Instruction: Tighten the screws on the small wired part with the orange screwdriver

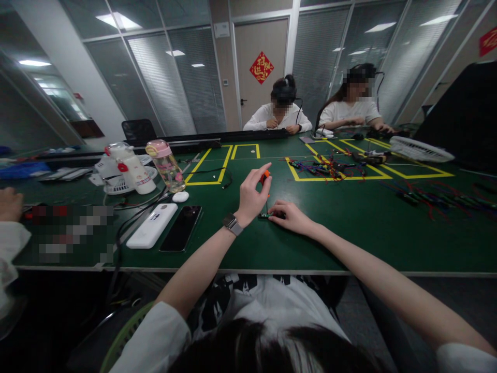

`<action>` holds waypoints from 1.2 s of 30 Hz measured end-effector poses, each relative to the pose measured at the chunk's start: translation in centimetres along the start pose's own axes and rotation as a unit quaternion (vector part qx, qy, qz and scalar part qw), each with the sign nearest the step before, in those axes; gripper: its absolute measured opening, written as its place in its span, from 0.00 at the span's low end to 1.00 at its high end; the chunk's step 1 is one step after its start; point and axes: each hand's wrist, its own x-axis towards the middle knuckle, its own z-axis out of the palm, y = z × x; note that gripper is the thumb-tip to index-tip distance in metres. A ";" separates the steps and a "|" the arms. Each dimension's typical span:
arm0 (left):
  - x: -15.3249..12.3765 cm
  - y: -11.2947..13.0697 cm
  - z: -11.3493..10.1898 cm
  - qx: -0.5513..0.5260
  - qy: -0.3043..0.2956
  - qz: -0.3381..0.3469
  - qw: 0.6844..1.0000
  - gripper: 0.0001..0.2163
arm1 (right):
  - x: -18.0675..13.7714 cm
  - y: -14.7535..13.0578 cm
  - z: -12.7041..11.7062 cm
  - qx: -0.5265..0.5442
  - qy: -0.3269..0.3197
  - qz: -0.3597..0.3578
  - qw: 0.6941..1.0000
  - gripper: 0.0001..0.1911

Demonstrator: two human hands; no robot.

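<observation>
My left hand (253,194), with a watch on its wrist, is closed around the orange handle of a screwdriver (266,176). The screwdriver stands roughly upright, and its thin shaft runs down to a small green circuit board (264,215) on the table. Whether the tip touches the board cannot be made out. Low on the tabletop, my right hand (289,215) pinches the board's right end. Its fingers cover part of the board, and something dark lies under them.
A black phone (180,228), a white power bank (152,226) and a clear bottle (167,167) stand left on the green table (368,233). Wired boards (324,167) lie beyond my right hand. Two people sit opposite; another person's hand (11,204) shows at far left.
</observation>
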 end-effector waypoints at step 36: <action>-0.1 0.3 -0.1 -0.057 -0.003 0.008 0.998 0.15 | 0.0 -0.1 0.1 -0.003 0.005 0.000 1.000 0.05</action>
